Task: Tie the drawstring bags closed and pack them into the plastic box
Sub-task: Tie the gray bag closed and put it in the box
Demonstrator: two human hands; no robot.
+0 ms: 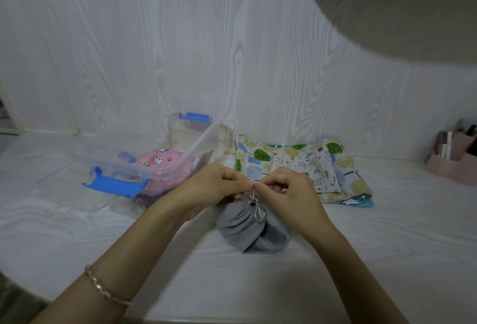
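A grey drawstring bag (251, 230) stands on the white table, its neck gathered. Its thin white drawstring (255, 203) runs up from the neck. My left hand (214, 184) and my right hand (289, 189) meet just above the bag, and each pinches the string between thumb and fingers. Left of them sits the clear plastic box (180, 161) with blue latches; a pink patterned bag (161, 160) lies inside it. Behind my right hand lies a pile of printed drawstring bags (333, 166) with leaf and animal patterns.
A pink organiser (454, 158) with small items stands at the far right against the wall. A white rounded shelf (402, 19) juts out overhead at the upper right. A wood-grain wall panel closes off the back of the table.
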